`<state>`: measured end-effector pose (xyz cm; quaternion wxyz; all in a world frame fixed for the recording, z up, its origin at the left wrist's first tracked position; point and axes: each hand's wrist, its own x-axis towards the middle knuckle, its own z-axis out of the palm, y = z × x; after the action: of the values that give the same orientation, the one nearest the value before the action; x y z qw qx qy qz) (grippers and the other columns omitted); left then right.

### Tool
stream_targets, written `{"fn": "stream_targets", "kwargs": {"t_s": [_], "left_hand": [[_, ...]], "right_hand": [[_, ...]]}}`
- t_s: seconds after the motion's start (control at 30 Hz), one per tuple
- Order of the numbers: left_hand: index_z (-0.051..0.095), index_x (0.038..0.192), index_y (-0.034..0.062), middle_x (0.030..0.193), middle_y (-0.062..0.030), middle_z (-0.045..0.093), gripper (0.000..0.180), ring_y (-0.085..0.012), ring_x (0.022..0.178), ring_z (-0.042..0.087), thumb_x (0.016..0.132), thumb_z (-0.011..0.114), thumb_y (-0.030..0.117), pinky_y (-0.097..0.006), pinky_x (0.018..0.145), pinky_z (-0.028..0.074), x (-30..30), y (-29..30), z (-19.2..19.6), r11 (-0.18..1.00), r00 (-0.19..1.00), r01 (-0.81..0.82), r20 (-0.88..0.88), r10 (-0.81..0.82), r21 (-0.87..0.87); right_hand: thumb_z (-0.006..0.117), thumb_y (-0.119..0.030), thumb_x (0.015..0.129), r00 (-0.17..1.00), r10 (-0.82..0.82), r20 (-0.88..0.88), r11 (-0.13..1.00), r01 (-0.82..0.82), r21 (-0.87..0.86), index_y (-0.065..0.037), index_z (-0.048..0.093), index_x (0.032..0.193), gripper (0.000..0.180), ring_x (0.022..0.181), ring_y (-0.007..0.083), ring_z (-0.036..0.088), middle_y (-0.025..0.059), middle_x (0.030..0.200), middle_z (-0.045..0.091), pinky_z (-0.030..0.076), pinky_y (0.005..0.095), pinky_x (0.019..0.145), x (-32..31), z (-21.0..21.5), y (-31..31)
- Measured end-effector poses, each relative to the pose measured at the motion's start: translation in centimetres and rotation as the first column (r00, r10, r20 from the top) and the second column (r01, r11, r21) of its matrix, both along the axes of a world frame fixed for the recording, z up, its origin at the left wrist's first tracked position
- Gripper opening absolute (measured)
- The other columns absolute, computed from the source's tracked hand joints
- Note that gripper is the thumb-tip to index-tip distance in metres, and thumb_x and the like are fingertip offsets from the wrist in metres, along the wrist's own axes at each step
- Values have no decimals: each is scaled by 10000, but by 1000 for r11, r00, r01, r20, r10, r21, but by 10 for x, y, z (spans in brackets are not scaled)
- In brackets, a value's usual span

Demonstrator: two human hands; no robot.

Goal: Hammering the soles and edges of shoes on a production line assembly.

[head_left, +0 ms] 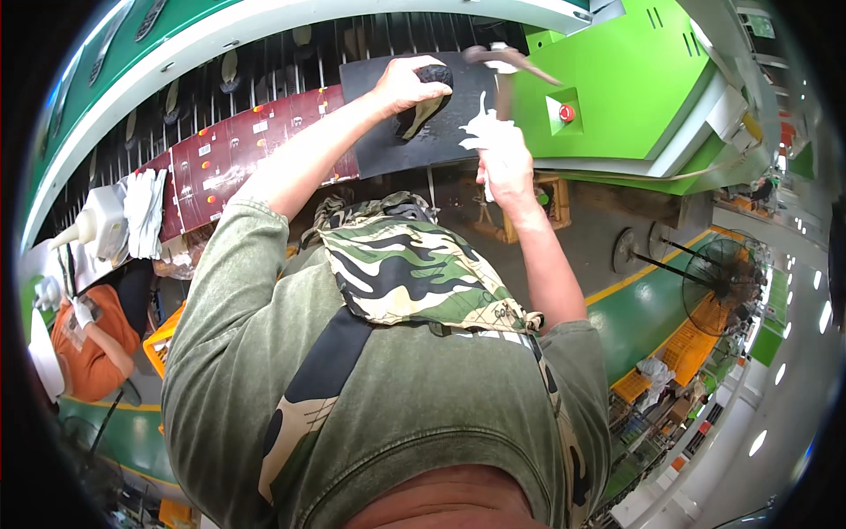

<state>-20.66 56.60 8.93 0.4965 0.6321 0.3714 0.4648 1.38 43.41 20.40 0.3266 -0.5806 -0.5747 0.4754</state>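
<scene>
Nearest: one person in a green shirt point(388, 406) and a camouflage apron point(405, 273), both forearms reaching up and away to the bench.

Left hand point(404, 84): fingers are curling down over one dark shoe point(429, 97), pinning it flat on the black mat point(388, 132). A pale insole or lining is showing at the shoe's lower end.

Right hand point(504, 159): fingers are clenching one hammer point(504, 63) by its handle, with a white rag point(483, 132) bunched in the same grip. The hammer head is standing above and just right of the shoe, apart from it.

Step, as I judge it: the shoe is being hammered on the mat, with the hammer raised between blows. The next blow is calling for the left hand to be keeping the shoe from sliding, its fingers clear of the spot being struck, and for the head to be coming down square on the shoe.

Beside, on the left: one dark red sheet point(238, 154) with small stickers, touching the mat's edge; one stack of white gloves point(144, 212); one white bottle point(92, 225) with a spout.

Beyond: one slatted conveyor point(264, 66) carrying several soles, count unclear; one green machine point(617, 88) with one red button point(567, 113).

Far right: one floor fan point(723, 278). Far left: one person in orange point(88, 339), sitting.
</scene>
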Motion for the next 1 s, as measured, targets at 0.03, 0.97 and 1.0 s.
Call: {"fn": "stream_targets", "kwargs": {"t_s": [0.03, 0.97, 1.0], "left_hand": [[716, 1064, 45, 930, -58, 723, 427, -115, 859, 641, 734, 864, 273, -295, 829, 526, 0, 0, 1, 1000, 998, -11, -67, 11, -4], [653, 1109, -12, 920, -136, 715, 433, -237, 795, 701, 779, 763, 248, -398, 767, 579, 8, -207, -146, 260, 847, 187, 290, 445, -947], [640, 1125, -12, 913, -131, 709, 451, -240, 780, 698, 775, 766, 244, -397, 759, 581, 10, -209, -149, 298, 865, 114, 242, 440, -948]], "right_hand": [[655, -174, 959, 991, 97, 93, 993, -103, 54, 1, 590, 1123, 249, 505, 90, 552, 37, 772, 589, 473, 249, 462, 2, -6, -2], [643, -113, 946, 986, 165, 35, 890, -134, -436, 45, 551, 1073, 222, 471, 148, 580, 87, 739, 634, 463, 303, 413, 12, -104, 62], [658, -130, 940, 985, 166, 38, 942, -147, -302, 44, 538, 1108, 270, 494, 135, 589, 81, 750, 639, 473, 288, 432, 9, -87, 75]]}}
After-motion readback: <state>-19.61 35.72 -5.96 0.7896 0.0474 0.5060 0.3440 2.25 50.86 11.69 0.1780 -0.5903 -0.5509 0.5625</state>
